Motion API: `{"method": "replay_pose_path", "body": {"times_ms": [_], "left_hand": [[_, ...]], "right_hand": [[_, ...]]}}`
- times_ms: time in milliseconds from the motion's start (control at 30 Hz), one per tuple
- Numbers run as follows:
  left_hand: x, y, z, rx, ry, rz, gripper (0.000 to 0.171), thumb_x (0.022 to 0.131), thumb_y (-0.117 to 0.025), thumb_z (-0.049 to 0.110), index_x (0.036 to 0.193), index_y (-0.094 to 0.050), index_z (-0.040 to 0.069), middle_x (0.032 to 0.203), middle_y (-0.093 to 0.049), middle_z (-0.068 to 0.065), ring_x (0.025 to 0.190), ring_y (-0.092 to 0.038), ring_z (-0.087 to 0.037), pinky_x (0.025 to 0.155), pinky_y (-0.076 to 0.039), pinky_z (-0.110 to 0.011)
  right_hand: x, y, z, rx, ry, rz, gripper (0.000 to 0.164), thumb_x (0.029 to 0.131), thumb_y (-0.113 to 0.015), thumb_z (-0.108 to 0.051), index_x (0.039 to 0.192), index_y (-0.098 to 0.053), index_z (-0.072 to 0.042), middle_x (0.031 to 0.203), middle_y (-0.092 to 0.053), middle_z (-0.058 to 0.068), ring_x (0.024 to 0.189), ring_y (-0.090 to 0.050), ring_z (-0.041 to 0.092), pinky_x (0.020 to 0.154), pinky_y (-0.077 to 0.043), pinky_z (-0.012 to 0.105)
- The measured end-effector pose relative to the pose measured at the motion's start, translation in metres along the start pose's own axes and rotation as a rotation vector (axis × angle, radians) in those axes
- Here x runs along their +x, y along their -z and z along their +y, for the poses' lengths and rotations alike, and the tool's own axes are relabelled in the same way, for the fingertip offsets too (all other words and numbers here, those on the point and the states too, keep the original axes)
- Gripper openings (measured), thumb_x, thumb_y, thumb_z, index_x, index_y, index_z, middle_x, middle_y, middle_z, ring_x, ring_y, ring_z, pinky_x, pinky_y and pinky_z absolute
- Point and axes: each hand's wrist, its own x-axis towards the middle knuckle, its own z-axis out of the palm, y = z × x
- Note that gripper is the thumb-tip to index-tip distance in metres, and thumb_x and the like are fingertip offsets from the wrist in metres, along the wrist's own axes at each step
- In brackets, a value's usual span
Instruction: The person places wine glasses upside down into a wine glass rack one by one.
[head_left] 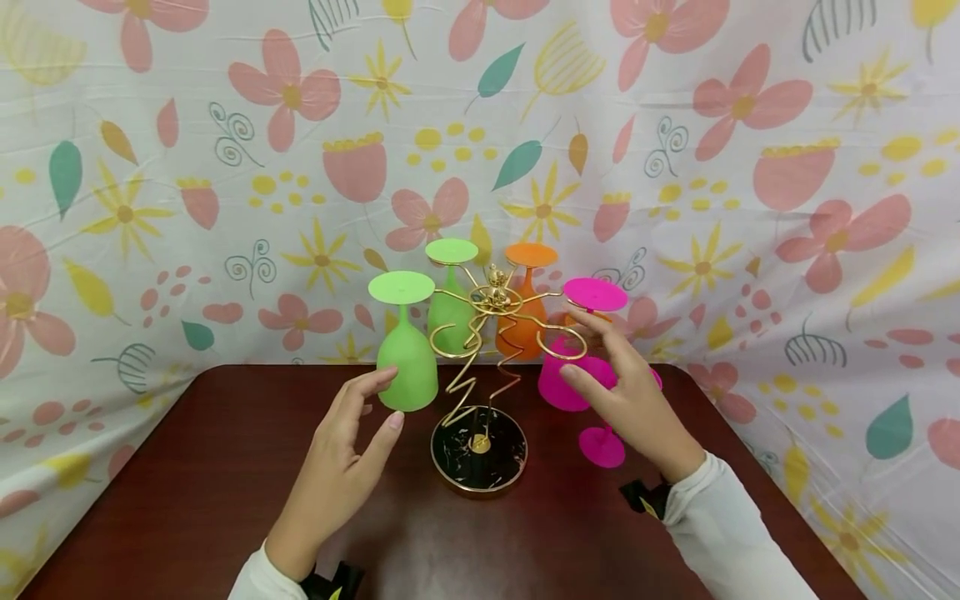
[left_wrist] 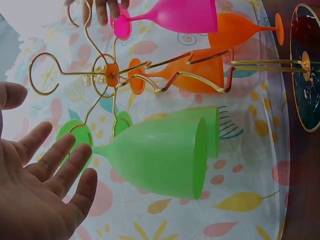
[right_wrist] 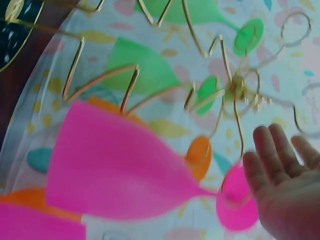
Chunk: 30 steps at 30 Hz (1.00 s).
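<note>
A gold wire goblet rack stands on a round black marbled base. Upside down in its loops hang a front green goblet, a rear green goblet, an orange goblet and a pink goblet. My left hand is beside the front green goblet, fingers spread and gently bent, holding nothing. In the right wrist view, my right hand has extended fingers close to the hanging pink goblet's foot. Two front loops carry no goblet.
Partly behind my right hand, an upright pink goblet stands on the dark wooden table. An upright orange goblet is farther back on the right. A flower-patterned cloth hangs behind the table.
</note>
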Motion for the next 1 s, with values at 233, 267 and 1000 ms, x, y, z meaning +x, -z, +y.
{"method": "replay_pose_path", "body": {"times_ms": [233, 267, 1000], "left_hand": [[0.001, 0.0, -0.004, 0.009, 0.013, -0.013, 0.051, 0.094, -0.056, 0.022, 0.139, -0.036, 0.032, 0.136, -0.046, 0.004, 0.124, -0.043, -0.006, 0.094, -0.042, -0.033], [0.001, 0.001, -0.004, 0.012, 0.015, -0.014, 0.051, 0.094, -0.056, 0.022, 0.139, -0.036, 0.032, 0.136, -0.046, 0.004, 0.124, -0.043, -0.006, 0.094, -0.041, -0.032], [0.001, 0.006, -0.01, 0.072, 0.023, -0.121, 0.055, 0.094, -0.053, 0.032, 0.144, -0.031, 0.027, 0.141, -0.043, 0.006, 0.129, -0.041, -0.008, 0.104, -0.037, -0.035]], "right_hand": [[-0.022, 0.029, 0.032, -0.127, 0.039, 0.102, 0.061, 0.085, -0.067, -0.007, 0.138, -0.044, -0.027, 0.126, -0.053, -0.001, 0.109, -0.051, 0.002, 0.091, -0.037, 0.007], [-0.024, 0.033, 0.038, -0.151, 0.021, 0.109, 0.06, 0.085, -0.067, -0.009, 0.137, -0.044, -0.027, 0.126, -0.053, -0.001, 0.109, -0.05, 0.002, 0.089, -0.037, 0.005], [-0.011, 0.048, 0.104, -0.511, -0.271, -0.391, 0.084, 0.08, -0.063, -0.058, 0.145, -0.033, -0.013, 0.144, -0.035, 0.021, 0.13, -0.03, 0.044, 0.096, -0.033, 0.067]]}}
